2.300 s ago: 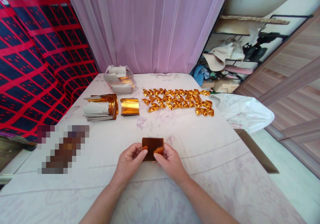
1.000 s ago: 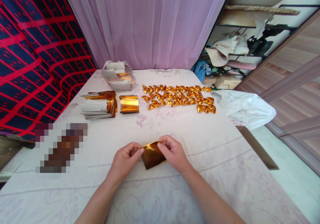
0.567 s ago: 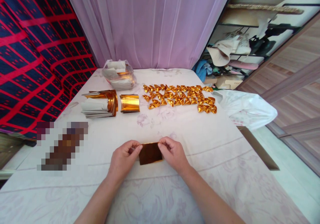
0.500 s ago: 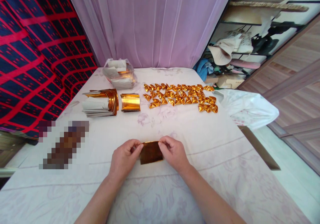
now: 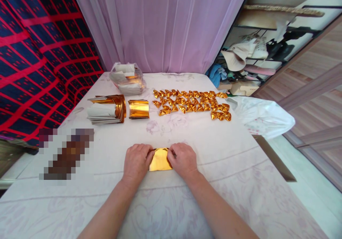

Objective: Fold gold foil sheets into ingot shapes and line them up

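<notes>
Between my two hands is a sheet of gold foil paper [image 5: 160, 160], its bright side up and its far corners bent. My left hand [image 5: 136, 160] pinches its left far corner between thumb and curled fingers. On the other side, my right hand [image 5: 184, 160] grips the right far corner in the same way. Farther off stands a small stack of gold foil sheets [image 5: 139, 109], beside a larger folded stack [image 5: 107, 110] with grey-white backs. Rows of folded gold paper pieces [image 5: 192, 103] lie on the right half of the table.
A clear plastic bag [image 5: 128, 78] of more sheets stands at the table's back left. A flowered cloth covers the table [image 5: 165, 210]. A white plastic bag [image 5: 267, 116] is off its right edge, near a shelf. A patch at left is pixelated.
The foil sheet showed a dark face before and now shows bright gold. My fingers have curled over its far corners, and both hands have turned inward a little.
</notes>
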### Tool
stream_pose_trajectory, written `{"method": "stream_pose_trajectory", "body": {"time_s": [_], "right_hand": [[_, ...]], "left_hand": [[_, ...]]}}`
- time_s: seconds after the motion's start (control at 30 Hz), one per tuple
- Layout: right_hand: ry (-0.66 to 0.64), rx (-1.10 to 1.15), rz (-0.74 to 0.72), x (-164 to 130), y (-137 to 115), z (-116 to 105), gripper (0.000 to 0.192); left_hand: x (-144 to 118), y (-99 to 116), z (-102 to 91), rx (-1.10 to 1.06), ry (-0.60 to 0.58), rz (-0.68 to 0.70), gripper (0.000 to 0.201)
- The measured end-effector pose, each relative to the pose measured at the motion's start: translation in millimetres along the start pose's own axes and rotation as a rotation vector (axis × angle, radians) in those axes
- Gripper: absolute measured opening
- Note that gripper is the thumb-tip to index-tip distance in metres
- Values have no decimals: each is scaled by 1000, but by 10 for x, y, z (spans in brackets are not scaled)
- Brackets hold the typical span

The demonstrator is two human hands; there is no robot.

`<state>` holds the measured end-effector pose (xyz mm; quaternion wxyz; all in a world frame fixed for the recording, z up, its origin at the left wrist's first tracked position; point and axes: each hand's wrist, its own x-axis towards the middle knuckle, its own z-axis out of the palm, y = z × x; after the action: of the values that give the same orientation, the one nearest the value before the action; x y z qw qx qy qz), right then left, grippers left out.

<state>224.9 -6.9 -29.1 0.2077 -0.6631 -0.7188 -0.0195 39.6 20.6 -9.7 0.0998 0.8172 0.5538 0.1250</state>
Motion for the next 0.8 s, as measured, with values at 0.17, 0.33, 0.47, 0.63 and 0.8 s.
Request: {"method": "stream_pose_trajectory", "body": {"time_s": [0.17,0.33,0.47,0.63,0.8], "right_hand": [[13,37,6,-1,12,12,6],[-23,102,-132,13,5,11,15],[-82,120,-197,35,11,39,21],[-148,139,-200,42,-6,-24,22],[-176,136,-101,1,-151,-138,5]], "left_hand": [[11,-34,39,-47,89,33,13],[19,-111,-17,-100,-1,82,14],[-10,-197,-76,-130,-91,120,27],[-44,-223,-114,-141,-149,126,37],[-55,-209,-136,-136,-166,131,42]]}}
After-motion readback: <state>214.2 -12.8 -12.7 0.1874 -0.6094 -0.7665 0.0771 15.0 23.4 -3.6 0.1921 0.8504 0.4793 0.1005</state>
